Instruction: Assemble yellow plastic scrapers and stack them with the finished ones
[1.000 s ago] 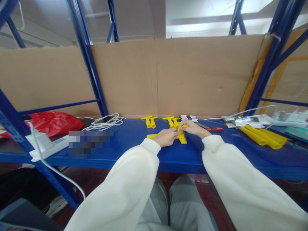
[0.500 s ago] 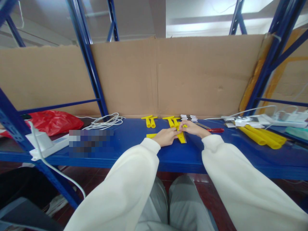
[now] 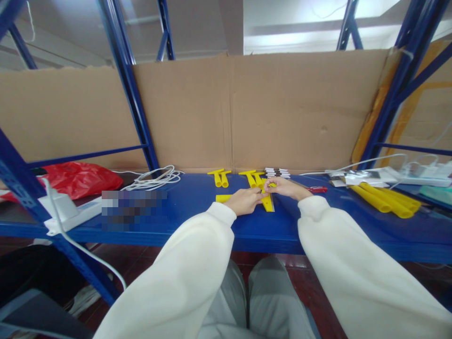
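Note:
My left hand (image 3: 244, 201) is closed around the handle of a yellow T-shaped squeegee (image 3: 267, 203), which lies sideways low over the blue shelf. The handle's end pokes out left of that hand, and the wide head with a thin pale edge strip shows to its right. My right hand (image 3: 280, 186) is bent over the far end of the head, thumb and fingers pinched together. Whatever sits between those fingertips is too small to make out. Beyond my hands stand more yellow T-shaped squeegees (image 3: 219, 179), beside a stack of black-and-white pieces (image 3: 277, 173).
A red-handled tool (image 3: 318, 189) lies just right of my right hand. Farther right are yellow tubes (image 3: 384, 200) and a white power strip (image 3: 427, 174). Coiled white cable (image 3: 155, 179) and a red plastic bag (image 3: 81, 179) lie left. Cardboard (image 3: 300, 108) walls the back.
My right hand and forearm have shifted slightly right, now covering more of the red-handled tool. The squeegee head has moved a touch right and nearer; my left hand keeps its grip.

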Demonstrator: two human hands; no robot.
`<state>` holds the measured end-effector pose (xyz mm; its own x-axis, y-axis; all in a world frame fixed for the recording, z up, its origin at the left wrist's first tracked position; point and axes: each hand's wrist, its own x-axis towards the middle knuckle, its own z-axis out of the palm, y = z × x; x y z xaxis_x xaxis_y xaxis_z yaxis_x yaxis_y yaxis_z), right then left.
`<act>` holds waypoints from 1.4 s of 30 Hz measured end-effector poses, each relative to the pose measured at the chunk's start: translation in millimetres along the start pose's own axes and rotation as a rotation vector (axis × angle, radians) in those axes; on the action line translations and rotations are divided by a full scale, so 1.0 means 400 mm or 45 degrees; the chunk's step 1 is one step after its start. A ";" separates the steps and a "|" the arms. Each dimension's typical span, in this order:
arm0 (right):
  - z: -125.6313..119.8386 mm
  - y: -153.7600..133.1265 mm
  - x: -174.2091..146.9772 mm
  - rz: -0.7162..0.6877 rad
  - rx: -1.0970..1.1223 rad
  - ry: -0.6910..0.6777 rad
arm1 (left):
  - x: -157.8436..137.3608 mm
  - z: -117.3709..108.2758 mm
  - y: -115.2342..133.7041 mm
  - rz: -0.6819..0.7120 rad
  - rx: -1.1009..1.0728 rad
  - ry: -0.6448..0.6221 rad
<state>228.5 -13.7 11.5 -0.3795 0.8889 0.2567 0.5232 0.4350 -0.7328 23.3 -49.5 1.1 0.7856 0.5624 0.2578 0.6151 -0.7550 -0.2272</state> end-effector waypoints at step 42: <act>0.038 0.023 -0.001 0.175 0.571 -0.229 | 0.003 0.016 -0.016 -0.352 -0.132 0.053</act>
<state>221.9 -12.1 -5.0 -0.4759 0.8778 0.0549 0.2131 0.1756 -0.9611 20.7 -41.8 -3.1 0.5847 0.7388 0.3350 0.7935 -0.6068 -0.0466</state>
